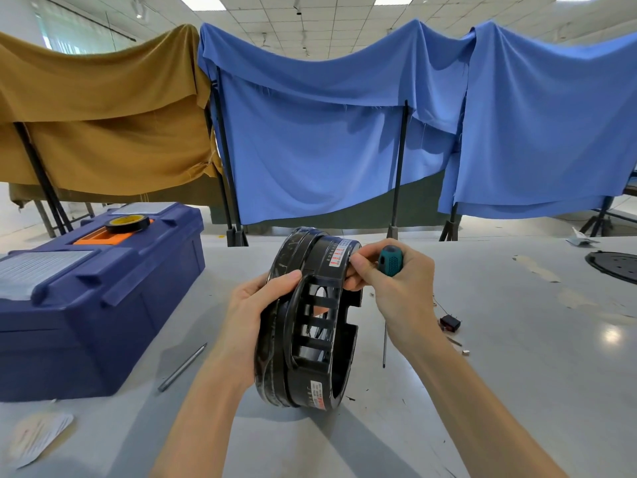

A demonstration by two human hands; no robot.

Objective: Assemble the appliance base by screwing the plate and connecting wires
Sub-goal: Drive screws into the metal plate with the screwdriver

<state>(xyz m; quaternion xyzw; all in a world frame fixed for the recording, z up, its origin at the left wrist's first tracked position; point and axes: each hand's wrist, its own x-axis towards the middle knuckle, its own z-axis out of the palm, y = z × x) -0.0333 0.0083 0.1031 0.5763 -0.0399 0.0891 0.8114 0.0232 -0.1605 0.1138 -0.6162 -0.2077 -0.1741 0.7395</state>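
Fingers of the right hand pinch the top edge of the base, which stands on edge on the table below them, with a screwdriver clamped in the same palm. The left hand grips the opposite rim. With two jobs in one grip, the screwdriver could slip free, or the base could roll.

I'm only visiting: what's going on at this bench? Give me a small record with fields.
held item: black round appliance base, stood on edge on the grey table
left hand: grips the base's left rim
right hand: holds a teal-handled screwdriver, fingertips touching the base
toolbox: blue, at left, black tape roll on top
far right: black round plate lying flat
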